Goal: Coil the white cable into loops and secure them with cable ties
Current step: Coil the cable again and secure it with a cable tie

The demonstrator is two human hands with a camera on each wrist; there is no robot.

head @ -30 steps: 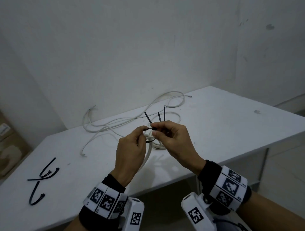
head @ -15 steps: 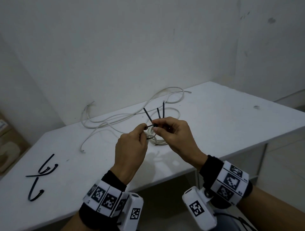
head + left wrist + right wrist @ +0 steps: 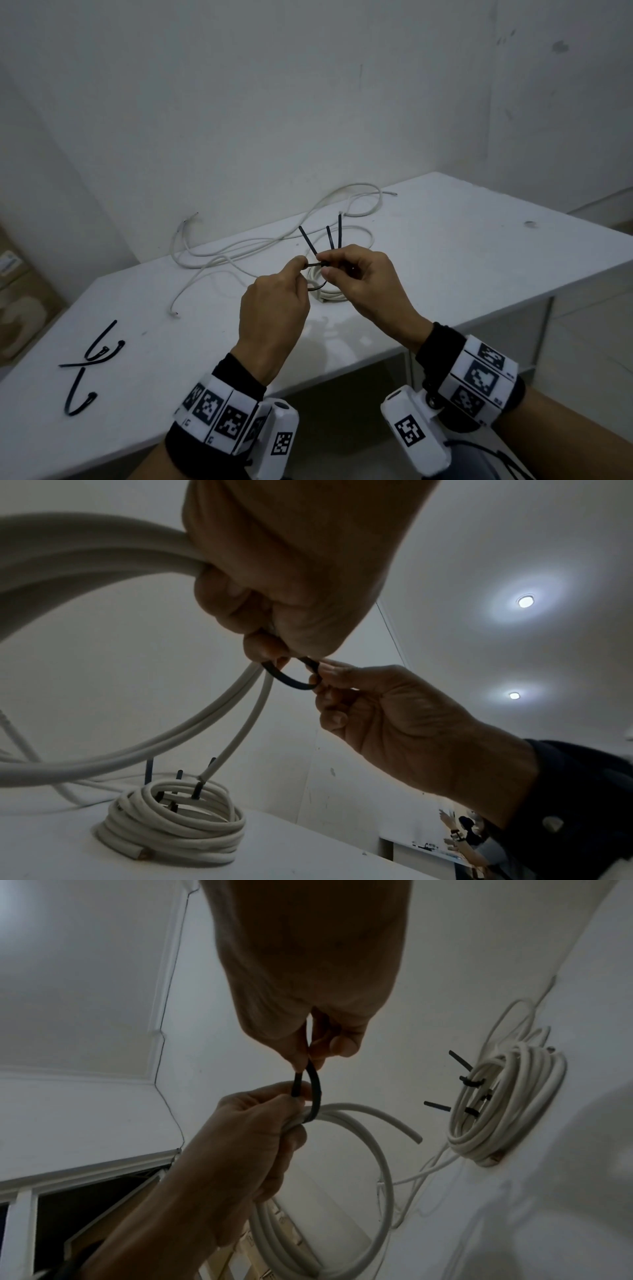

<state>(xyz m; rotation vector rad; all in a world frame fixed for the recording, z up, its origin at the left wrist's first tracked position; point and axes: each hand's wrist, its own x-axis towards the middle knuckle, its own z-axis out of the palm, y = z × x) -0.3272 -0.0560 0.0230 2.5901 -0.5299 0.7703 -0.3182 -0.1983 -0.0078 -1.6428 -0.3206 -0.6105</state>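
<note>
Left wrist: looping black cable tie (image 3: 291,679) round springy white cable (image 3: 103,561).
My left hand (image 3: 281,569) clamps the stiff loops and tie tail; right hand (image 3: 394,718) pinches the slippery tie head.

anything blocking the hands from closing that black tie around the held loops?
Nothing visible. The left hand grips the white loops and one end of the black tie; the right hand pinches its other end, with open air between.

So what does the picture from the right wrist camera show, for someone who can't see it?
Two hands loop a black cable tie around a bundle of white cable: the right hand pinches one end, the left hand grips the cable. Behind lies a finished coil.
</note>
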